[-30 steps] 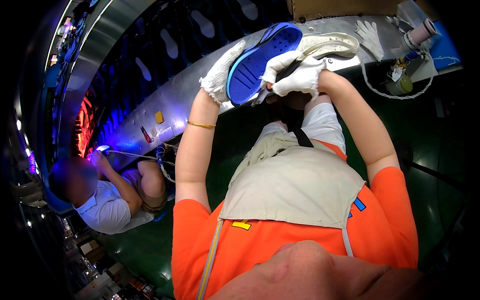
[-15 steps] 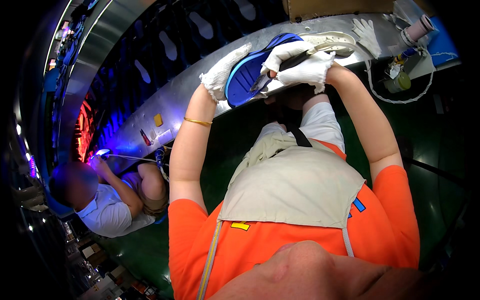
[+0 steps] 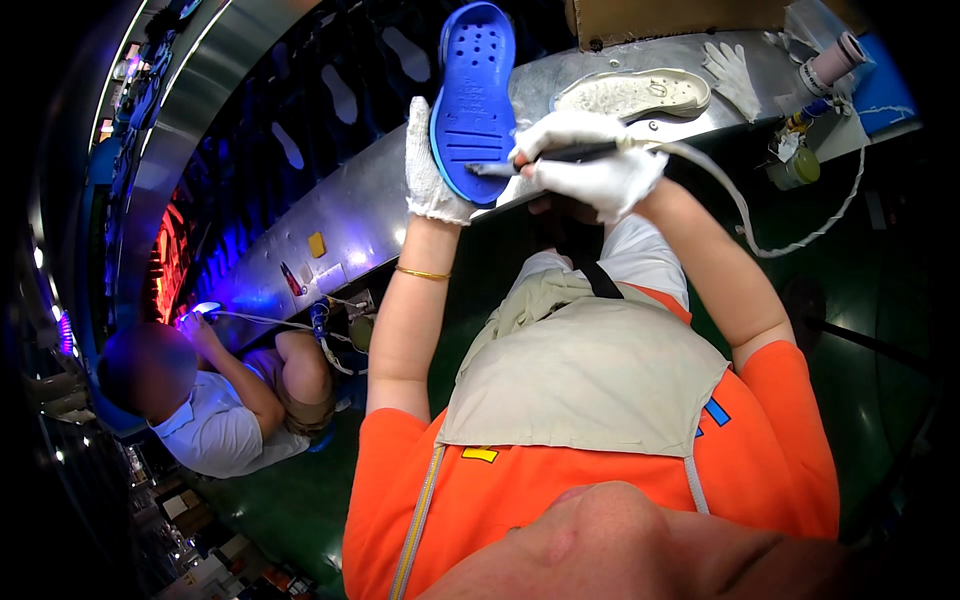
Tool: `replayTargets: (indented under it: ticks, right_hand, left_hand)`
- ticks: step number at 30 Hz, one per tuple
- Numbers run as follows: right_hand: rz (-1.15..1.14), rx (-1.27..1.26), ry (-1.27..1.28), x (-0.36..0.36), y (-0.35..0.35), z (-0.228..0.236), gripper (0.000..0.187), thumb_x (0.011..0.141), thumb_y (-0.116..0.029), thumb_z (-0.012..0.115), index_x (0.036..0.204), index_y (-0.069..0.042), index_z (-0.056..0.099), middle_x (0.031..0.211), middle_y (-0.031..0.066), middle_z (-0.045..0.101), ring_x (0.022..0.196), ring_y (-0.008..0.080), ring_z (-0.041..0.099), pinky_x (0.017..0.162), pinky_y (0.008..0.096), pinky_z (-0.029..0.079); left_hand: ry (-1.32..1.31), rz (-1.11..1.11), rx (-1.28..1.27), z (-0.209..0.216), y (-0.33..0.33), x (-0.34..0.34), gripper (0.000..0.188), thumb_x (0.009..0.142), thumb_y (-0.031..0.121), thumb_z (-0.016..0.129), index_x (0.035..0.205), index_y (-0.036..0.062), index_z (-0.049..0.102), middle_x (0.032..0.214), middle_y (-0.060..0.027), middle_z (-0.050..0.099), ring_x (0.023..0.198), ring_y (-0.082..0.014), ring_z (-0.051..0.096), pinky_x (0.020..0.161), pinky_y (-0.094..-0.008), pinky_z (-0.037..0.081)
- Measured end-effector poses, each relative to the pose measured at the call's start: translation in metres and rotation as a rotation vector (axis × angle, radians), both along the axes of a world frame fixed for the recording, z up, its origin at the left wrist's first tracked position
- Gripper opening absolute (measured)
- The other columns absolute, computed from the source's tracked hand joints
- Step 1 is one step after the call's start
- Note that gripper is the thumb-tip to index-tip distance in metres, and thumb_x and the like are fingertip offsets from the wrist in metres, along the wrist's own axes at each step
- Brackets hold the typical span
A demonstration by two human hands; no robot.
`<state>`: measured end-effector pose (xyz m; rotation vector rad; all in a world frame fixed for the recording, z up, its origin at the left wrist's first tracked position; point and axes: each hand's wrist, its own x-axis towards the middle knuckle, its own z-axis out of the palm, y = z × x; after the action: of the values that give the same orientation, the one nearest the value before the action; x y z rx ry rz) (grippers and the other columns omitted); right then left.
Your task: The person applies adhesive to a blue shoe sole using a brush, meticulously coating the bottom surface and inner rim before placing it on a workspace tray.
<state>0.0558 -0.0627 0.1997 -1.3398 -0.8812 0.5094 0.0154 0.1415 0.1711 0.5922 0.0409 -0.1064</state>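
A blue shoe sole (image 3: 474, 100), with holes at its far end and grooves at the near end, stands lengthwise in front of me. My gloved left hand (image 3: 430, 178) grips it along its left edge and under the near end; part of those fingers is hidden behind it. Closed in my gloved right hand (image 3: 592, 165) is a brush (image 3: 488, 170) with a dark handle, its tip over the grooved end of the sole. A whitish hose (image 3: 728, 190) runs from the handle to the right. Beyond that hand, a white shoe sole (image 3: 640, 92) lies on the metal ledge.
A loose white glove (image 3: 733, 80) rests on the metal ledge (image 3: 370, 215), near a pink roll (image 3: 832, 62) and a capped jar (image 3: 797, 168). Pale soles lie on the dark conveyor (image 3: 405, 55) behind. A cardboard box (image 3: 680, 18) stands at the back. At left sits another person (image 3: 225, 400).
The blue sole has swung from slanted to nearly upright and moved farther away. My right hand has shifted a little, uncovering the white sole; the hose now hangs lower.
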Motion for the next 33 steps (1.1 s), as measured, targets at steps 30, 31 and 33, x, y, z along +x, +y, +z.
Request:
replayTargets:
  ticks: [30,31,33]
  right_hand:
    - [-0.272,0.095,0.16,-0.007,0.017,0.003,0.014,0.079,-0.004,0.065,0.093,-0.002,0.064,0.089,0.0054,0.066,0.081,0.009,0.061,0.075,0.0241,0.05]
    - [-0.326,0.159,0.12,0.0,0.017,0.001,0.016,0.08,-0.004,0.066,0.095,-0.002,0.063,0.089,0.0055,0.066,0.082,0.0093,0.061,0.075,0.0241,0.05]
    - [-0.457,0.159,-0.125,0.011,0.029,-0.002,0.015,0.081,-0.006,0.065,0.095,-0.002,0.062,0.089,0.0049,0.066,0.084,0.0098,0.062,0.078,0.0233,0.05]
  left_hand:
    - [-0.044,0.198,-0.482,-0.041,-0.036,-0.028,0.056,0.091,0.054,0.035,0.125,0.0113,0.047,0.12,-0.0088,0.054,0.105,-0.0257,0.055,0.094,-0.042,0.045]
    - [-0.062,0.222,-0.138,-0.01,-0.057,-0.033,0.058,0.092,0.054,0.029,0.13,0.0133,0.045,0.125,-0.008,0.053,0.11,-0.0267,0.053,0.096,-0.0424,0.043]
    - [-0.068,0.093,-0.271,-0.011,-0.058,-0.03,0.06,0.092,0.056,0.027,0.133,0.0137,0.042,0.127,-0.0081,0.051,0.113,-0.0274,0.052,0.097,-0.0426,0.043]
